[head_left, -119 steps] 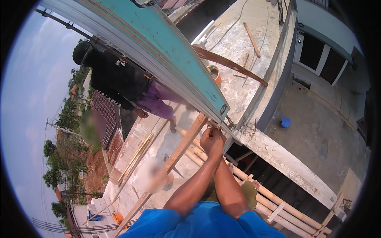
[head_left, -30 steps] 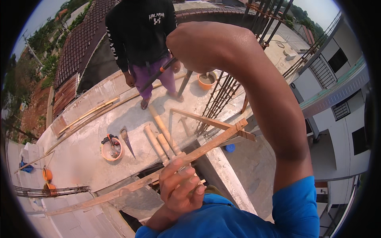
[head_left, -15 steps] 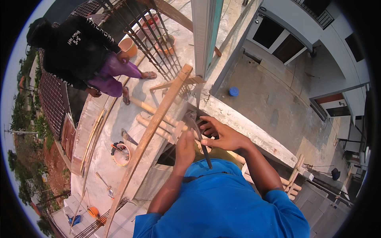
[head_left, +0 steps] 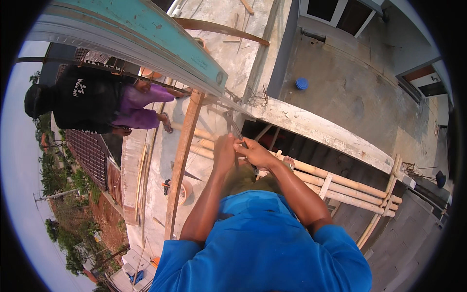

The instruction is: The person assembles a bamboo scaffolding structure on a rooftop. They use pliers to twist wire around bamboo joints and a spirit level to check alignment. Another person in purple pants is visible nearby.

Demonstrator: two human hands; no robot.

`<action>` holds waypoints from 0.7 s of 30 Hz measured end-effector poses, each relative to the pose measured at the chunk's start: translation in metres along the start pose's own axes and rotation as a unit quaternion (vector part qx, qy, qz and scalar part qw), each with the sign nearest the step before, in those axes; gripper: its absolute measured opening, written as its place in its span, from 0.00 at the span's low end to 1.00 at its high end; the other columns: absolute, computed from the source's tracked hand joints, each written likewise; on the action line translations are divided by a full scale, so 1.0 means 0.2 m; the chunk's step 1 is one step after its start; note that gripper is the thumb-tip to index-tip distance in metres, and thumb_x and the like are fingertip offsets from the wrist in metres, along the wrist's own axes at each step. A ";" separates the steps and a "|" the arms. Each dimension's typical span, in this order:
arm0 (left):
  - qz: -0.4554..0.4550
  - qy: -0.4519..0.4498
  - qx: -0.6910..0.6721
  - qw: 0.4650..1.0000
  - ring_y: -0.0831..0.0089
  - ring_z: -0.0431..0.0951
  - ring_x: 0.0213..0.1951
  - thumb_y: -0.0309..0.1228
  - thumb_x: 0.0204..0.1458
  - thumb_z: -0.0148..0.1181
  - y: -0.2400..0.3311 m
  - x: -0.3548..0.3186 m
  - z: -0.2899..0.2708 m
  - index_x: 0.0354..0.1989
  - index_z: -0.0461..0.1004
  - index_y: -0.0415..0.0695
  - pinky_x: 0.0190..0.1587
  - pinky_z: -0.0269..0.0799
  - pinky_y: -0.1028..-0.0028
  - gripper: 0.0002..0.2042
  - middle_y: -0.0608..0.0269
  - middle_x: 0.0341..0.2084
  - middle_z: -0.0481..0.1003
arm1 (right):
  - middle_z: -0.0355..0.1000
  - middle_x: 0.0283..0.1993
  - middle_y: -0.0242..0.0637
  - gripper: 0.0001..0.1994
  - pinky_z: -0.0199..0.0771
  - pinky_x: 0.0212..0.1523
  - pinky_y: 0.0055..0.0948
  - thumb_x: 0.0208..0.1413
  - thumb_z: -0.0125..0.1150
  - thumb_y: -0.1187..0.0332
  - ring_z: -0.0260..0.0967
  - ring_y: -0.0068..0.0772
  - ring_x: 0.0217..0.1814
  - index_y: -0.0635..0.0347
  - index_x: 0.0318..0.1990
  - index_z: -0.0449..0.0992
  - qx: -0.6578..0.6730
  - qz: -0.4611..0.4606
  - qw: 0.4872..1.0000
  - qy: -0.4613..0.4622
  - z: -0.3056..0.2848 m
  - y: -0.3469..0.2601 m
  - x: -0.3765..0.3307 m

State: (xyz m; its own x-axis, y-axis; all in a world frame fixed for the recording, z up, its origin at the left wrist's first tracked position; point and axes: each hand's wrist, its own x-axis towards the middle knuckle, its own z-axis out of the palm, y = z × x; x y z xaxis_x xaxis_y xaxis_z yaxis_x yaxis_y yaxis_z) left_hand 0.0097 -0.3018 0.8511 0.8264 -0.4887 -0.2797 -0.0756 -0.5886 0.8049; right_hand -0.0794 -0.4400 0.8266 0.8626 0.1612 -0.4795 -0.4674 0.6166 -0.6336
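Before my waist, a hammer points away from me, its metal head near the concrete corner. My left hand is closed round its handle. Fingers of my right hand are drawn together at the same handle, against the left hand. Whether a small piece is also between the fingers is hidden. Left of my hands slants a long wooden plank. Bamboo poles pass beneath my arms.
A long turquoise and grey beam crosses the upper left. Beyond it stands a person in black and purple. A concrete ledge runs right, above a lower yard with a blue bucket. An orange-rimmed bucket sits left.
My view has swung, so the turquoise beam now lies slantwise across the upper left. My right hand's spread fingers have closed in beside the left hand on the hammer.
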 end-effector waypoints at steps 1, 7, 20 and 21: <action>-0.009 -0.017 0.005 1.000 0.61 0.79 0.41 0.45 0.74 0.47 0.11 0.02 -0.05 0.43 0.81 0.33 0.46 0.73 0.62 0.24 0.52 0.35 0.78 | 0.76 0.57 0.32 0.17 0.80 0.54 0.35 0.74 0.58 0.61 0.75 0.23 0.59 0.56 0.64 0.74 -0.024 -0.001 1.000 -0.002 -0.02 -0.03 0.00; 0.016 0.167 0.095 0.981 0.54 0.75 0.58 0.42 0.66 0.63 0.02 0.14 -0.20 0.58 0.78 0.40 0.63 0.67 0.59 0.20 0.48 0.52 0.78 | 0.65 0.37 0.25 0.25 0.64 0.41 0.25 0.63 0.54 0.77 0.58 0.21 0.38 0.54 0.68 0.76 -0.152 -0.066 0.985 -0.045 -0.08 -0.11 0.14; -0.040 0.050 -0.301 0.951 0.81 0.72 0.47 0.41 0.75 0.51 -0.24 0.46 -0.11 0.59 0.74 0.39 0.53 0.69 0.76 0.18 0.68 0.46 0.76 | 0.75 0.45 0.30 0.26 0.73 0.50 0.29 0.59 0.54 0.77 0.69 0.23 0.46 0.63 0.67 0.75 -0.158 -0.098 0.978 -0.092 -0.23 -0.10 0.34; -0.038 0.050 -0.274 0.960 0.82 0.71 0.44 0.40 0.75 0.51 -0.25 0.46 -0.12 0.58 0.75 0.40 0.50 0.68 0.77 0.17 0.70 0.43 0.76 | 0.75 0.47 0.30 0.26 0.73 0.52 0.30 0.60 0.54 0.76 0.69 0.23 0.48 0.63 0.67 0.75 -0.160 -0.082 0.978 -0.102 -0.25 -0.10 0.36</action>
State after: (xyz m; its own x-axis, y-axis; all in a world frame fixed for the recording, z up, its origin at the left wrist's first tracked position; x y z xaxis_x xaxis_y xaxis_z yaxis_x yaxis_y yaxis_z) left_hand 0.1032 -0.3011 0.7975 0.8696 -0.3765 -0.3194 0.2695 -0.1800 0.9460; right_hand -0.0172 -0.4791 0.7746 0.9362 0.2518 -0.2451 -0.3286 0.3798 -0.8648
